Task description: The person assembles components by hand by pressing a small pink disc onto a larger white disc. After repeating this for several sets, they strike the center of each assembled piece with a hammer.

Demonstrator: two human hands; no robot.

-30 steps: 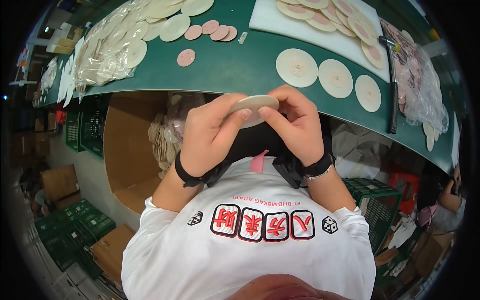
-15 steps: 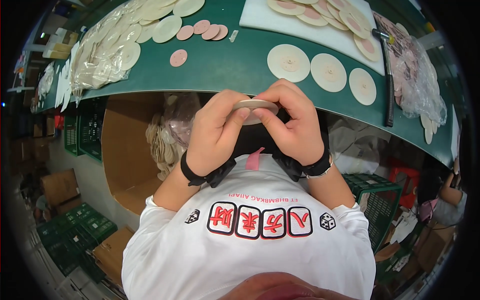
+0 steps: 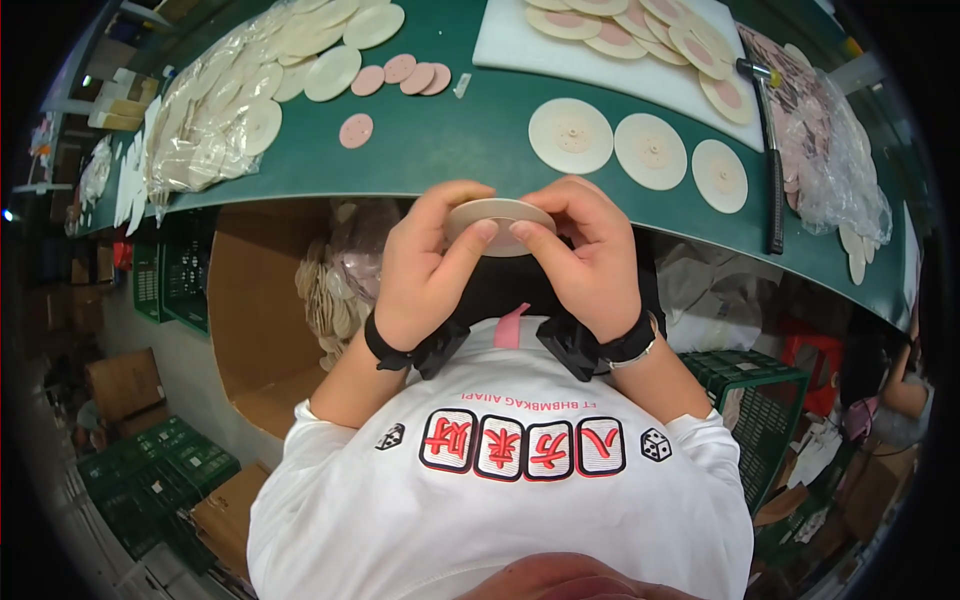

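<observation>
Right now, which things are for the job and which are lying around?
Probably for the job:
pale disc held in left grip and right grip
row of three pale discs
small pink discs
maybe the hammer

Probably lying around:
green crates
red plastic thing

Held cream rnd disc (image 3: 500, 209): matt, smooth, mat'l unclear | flat grn worktop (image 3: 430, 150): smooth, slt sheen | wht rect foam-like slab (image 3: 525, 50): matt | baggy clr plastic bag (image 3: 845, 205): glossy, crinkled | long blk-handled hammer (image 3: 774, 180): metal-look head (image 3: 757, 70), matt grip (image 3: 776, 215) | brn boxy cardboard carton (image 3: 255, 300): matt | grn rect plastic crate (image 3: 745, 362): semi-gloss
</observation>
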